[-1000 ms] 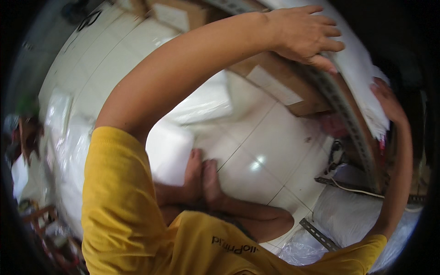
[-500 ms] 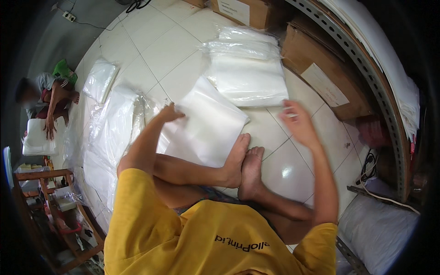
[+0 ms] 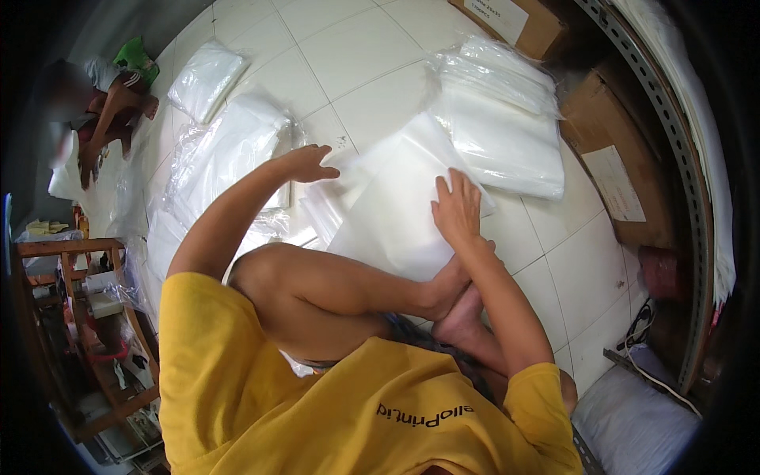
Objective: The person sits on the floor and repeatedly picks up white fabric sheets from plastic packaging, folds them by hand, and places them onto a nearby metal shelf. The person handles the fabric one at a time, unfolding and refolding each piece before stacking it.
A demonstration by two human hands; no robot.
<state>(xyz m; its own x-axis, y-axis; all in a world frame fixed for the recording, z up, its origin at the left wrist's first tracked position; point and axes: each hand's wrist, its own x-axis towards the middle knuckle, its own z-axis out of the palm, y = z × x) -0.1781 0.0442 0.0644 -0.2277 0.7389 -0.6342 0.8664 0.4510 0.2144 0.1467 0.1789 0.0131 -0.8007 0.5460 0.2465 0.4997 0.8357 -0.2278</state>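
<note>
A stack of white translucent plastic sheets (image 3: 396,207) lies on the floor in front of my crossed legs, its layers turned at slightly different angles. My right hand (image 3: 459,204) rests on the right part of the stack, fingers extended and a little apart, holding nothing that shows. My left hand (image 3: 310,164) is at the stack's upper left edge, thumb and fingers apart, with nothing between them. Whether it touches the sheets, I cannot tell. Just left of it lies a pile of clear-wrapped white packs (image 3: 245,134).
Another wrapped bundle (image 3: 507,134) lies beyond the stack to the right, near a cardboard box (image 3: 613,162) under a metal shelf. A smaller pack (image 3: 207,79) lies far left, beside a seated person (image 3: 111,119). A wooden rack (image 3: 87,247) stands at the left.
My right hand has come left from the bare tile onto the stack. My left hand stays near the stack's left edge. The view has shifted, and the other person's arm has moved.
</note>
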